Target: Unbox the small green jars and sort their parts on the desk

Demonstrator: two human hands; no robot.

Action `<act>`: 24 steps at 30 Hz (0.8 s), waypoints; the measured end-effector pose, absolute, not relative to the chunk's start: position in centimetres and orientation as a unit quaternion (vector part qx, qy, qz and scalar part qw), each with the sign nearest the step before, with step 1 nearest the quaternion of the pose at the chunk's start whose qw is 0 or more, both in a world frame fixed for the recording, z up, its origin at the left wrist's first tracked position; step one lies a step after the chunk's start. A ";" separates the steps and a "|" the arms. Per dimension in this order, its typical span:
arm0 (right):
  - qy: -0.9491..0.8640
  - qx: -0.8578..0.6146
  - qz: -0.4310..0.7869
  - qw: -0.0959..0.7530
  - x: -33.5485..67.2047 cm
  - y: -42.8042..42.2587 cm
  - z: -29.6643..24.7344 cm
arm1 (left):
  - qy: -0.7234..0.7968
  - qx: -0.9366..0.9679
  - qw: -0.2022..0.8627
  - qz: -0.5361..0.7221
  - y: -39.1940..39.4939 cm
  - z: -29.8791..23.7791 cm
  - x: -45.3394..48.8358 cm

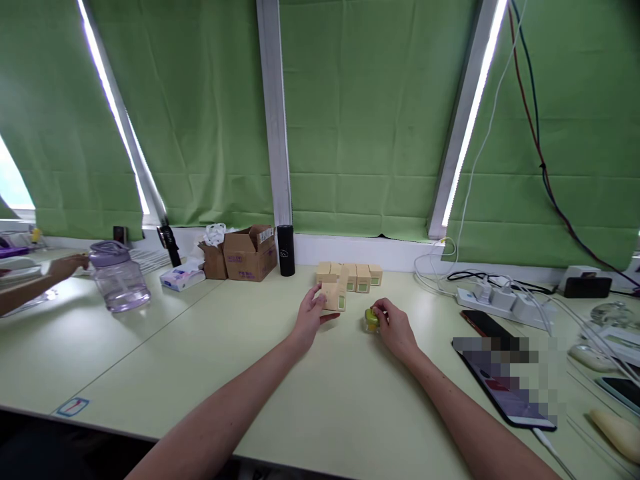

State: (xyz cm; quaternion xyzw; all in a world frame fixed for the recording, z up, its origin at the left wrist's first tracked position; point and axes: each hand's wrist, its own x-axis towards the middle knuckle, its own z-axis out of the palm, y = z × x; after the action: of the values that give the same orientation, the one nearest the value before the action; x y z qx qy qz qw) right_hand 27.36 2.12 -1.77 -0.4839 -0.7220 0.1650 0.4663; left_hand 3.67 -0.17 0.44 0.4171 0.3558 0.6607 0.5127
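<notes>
My left hand [309, 321] is closed around the left side of a small kraft cardboard box [331, 297], which has a green label at its lower right corner. A flap seems to stand up from the top of this box. To the right, my right hand [396, 327] pinches a small clear jar with a green lid [371, 319], just above or on the table; I cannot tell which. Several matching small boxes [363, 277] stand in a group behind the held one, their green labels facing me.
A black tumbler [286, 251], an open carton [251, 255] and a tissue pack [182, 276] line the back left. Farther left are a large water bottle [119, 279] and another person's hand [68, 265]. Rightward lie a power strip [493, 303], cables, a phone [487, 323] and a tablet [505, 390].
</notes>
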 end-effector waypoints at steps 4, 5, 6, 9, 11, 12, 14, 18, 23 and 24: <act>-0.735 -0.484 0.150 0.450 27.4 2.4 -2.2 | 0.339 0.398 0.541 0.659 -0.3 0.5 3.6; -0.738 -0.485 0.148 0.445 27.4 2.5 -2.3 | 0.334 0.398 0.548 0.656 -0.4 0.5 3.6; -0.740 -0.486 0.147 0.441 27.4 2.5 -2.3 | 0.328 0.397 0.555 0.654 -0.4 0.5 3.6; -0.741 -0.485 0.144 0.441 27.5 2.5 -2.4 | 0.317 0.387 0.571 0.651 -0.6 0.5 3.5; -0.736 -0.484 0.134 0.454 27.5 2.2 -2.3 | 0.316 0.378 0.579 0.650 -0.5 0.5 3.4; -0.732 -0.483 0.125 0.464 27.4 2.1 -2.1 | 0.316 0.374 0.582 0.649 -0.5 0.5 3.4; -0.729 -0.472 0.099 0.485 27.3 1.6 -1.6 | 0.315 0.372 0.589 0.644 -0.5 0.5 3.3; -0.748 -0.419 0.042 0.513 26.6 0.2 -0.4 | 0.299 0.387 0.604 0.629 -0.9 1.0 3.4; -0.763 -0.361 0.093 0.528 24.8 -2.1 0.5 | 0.283 0.399 0.612 0.621 -1.6 1.9 3.7; -0.758 -0.363 0.122 0.528 24.4 -2.5 0.6 | 0.281 0.401 0.613 0.620 -1.7 2.0 3.8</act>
State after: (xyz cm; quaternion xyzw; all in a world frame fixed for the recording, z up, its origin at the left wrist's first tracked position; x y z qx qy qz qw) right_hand 24.37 -2.51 0.60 -0.3628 -0.7582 0.1223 0.5278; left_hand 3.79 -1.65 2.00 0.4009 0.2808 0.6203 0.6129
